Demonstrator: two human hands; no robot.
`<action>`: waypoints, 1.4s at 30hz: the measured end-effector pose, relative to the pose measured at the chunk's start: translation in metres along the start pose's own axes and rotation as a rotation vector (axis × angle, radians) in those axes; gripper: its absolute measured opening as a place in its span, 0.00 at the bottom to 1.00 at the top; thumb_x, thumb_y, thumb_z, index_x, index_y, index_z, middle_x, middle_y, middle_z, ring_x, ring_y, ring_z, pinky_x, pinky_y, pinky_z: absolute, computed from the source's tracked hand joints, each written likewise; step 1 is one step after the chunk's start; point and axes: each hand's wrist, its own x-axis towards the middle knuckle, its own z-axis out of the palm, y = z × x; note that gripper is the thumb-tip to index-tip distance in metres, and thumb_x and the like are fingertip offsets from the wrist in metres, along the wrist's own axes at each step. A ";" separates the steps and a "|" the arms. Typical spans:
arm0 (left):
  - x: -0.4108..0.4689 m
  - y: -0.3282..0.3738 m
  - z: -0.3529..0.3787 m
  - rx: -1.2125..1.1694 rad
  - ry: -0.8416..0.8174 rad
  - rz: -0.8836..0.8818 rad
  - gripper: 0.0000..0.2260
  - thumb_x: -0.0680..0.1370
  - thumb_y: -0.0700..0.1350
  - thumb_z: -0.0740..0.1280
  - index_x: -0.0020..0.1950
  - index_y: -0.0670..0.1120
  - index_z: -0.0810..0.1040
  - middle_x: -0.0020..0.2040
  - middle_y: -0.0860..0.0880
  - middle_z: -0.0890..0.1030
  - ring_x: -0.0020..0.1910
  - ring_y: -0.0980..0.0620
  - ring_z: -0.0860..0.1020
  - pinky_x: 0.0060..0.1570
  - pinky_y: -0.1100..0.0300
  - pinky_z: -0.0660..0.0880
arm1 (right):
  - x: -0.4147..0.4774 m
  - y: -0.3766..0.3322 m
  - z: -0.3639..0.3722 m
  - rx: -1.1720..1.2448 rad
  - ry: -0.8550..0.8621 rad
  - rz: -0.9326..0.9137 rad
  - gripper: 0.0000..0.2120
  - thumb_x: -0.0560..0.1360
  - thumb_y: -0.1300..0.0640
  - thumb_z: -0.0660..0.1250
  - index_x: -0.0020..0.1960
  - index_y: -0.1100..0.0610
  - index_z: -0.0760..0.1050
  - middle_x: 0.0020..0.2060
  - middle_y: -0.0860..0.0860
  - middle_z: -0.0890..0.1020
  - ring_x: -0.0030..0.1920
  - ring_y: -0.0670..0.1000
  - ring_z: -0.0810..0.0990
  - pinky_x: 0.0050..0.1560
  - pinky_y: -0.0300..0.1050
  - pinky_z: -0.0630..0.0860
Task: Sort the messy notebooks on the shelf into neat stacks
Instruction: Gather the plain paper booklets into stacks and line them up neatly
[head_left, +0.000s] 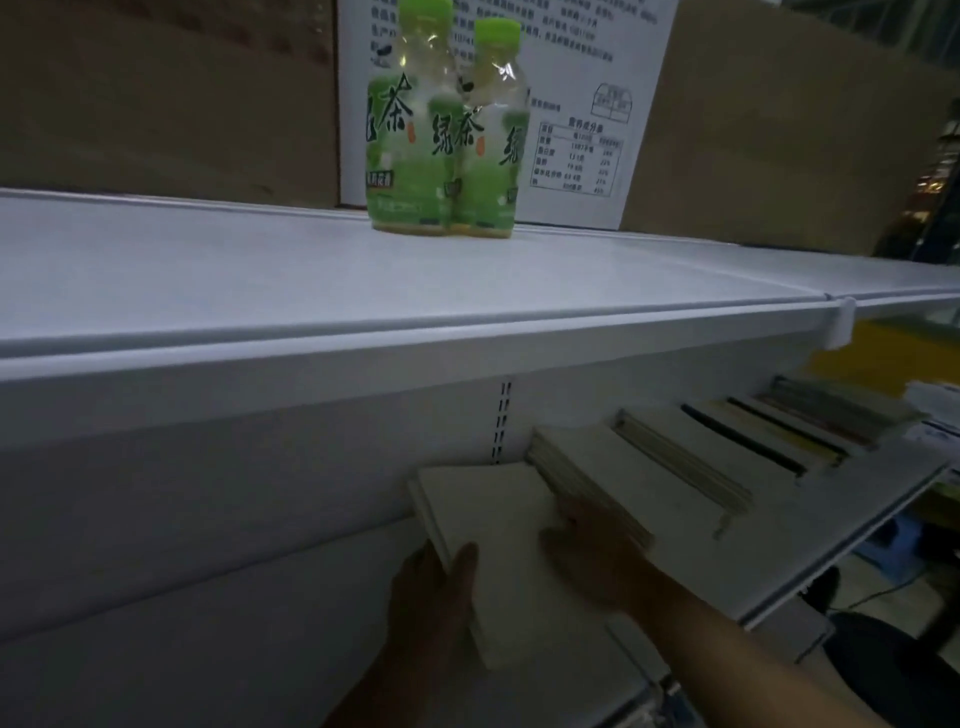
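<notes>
Two hands meet one pale notebook stack (498, 530) on the lower shelf (789, 545): the left hand (434, 587) grips its left edge, thumb on the cover; the right hand (592, 561) lies beside the next stack (597, 483) — its finger curl is too dark to tell. Two green tea bottles (405, 156) stand on the upper shelf (208, 270).

Head camera (wide-angle, worn by the person): set just above the upper shelf (363, 280), facing forward and slightly down, close in. Bottles (441, 145) at 12 o'clock; lower shelf (779, 545), notebook stack (498, 519), left hand (431, 587) and right hand (597, 561) nearest, 5 to 6 o'clock.
</notes>
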 end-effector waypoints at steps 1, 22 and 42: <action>-0.002 0.004 0.000 -0.025 -0.009 -0.007 0.37 0.59 0.72 0.59 0.55 0.48 0.80 0.54 0.44 0.82 0.55 0.44 0.80 0.56 0.46 0.76 | 0.007 0.001 0.004 0.011 -0.027 -0.005 0.29 0.78 0.43 0.58 0.75 0.52 0.58 0.72 0.50 0.63 0.73 0.51 0.61 0.69 0.41 0.58; -0.022 0.033 0.011 -0.282 0.132 -0.164 0.12 0.78 0.50 0.64 0.55 0.45 0.80 0.49 0.46 0.84 0.47 0.47 0.83 0.52 0.51 0.77 | 0.033 0.011 0.002 0.353 -0.213 -0.131 0.38 0.74 0.40 0.64 0.76 0.50 0.50 0.74 0.48 0.60 0.71 0.52 0.65 0.65 0.42 0.65; -0.083 0.041 -0.058 -0.336 -0.045 -0.317 0.10 0.78 0.46 0.65 0.48 0.41 0.82 0.42 0.44 0.86 0.37 0.49 0.84 0.42 0.58 0.77 | -0.051 -0.020 0.020 0.247 -0.298 -0.135 0.37 0.76 0.38 0.58 0.77 0.49 0.45 0.75 0.49 0.60 0.72 0.52 0.64 0.67 0.42 0.65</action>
